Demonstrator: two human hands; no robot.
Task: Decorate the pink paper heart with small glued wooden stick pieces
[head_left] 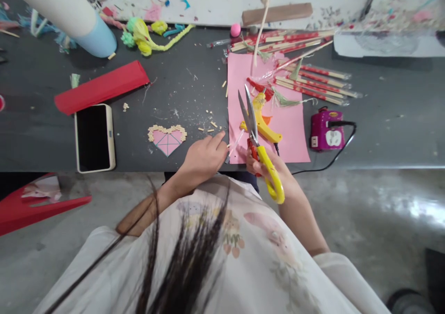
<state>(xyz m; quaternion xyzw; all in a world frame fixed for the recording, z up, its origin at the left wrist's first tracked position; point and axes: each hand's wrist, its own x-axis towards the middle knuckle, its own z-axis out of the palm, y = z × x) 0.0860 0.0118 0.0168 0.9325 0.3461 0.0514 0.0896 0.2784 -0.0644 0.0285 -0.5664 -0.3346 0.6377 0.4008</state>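
Observation:
My right hand grips a pair of scissors with yellow and red handles. Their blades stand slightly apart and point away from me, over a pink sheet of paper. Behind the blades lies a yellow hot glue gun on the sheet. My left hand rests at the table's front edge, fingers stretched towards small cut stick pieces; no held object shows in it. To its left is a pink paper heart, its upper edge covered with small beige pieces.
A phone and a red folded strip lie at left. Wrapped chopsticks spread at the back right. A purple power adapter with a black cable stands right of the paper. Yellow-green yarn lies beside a white-and-blue cylinder.

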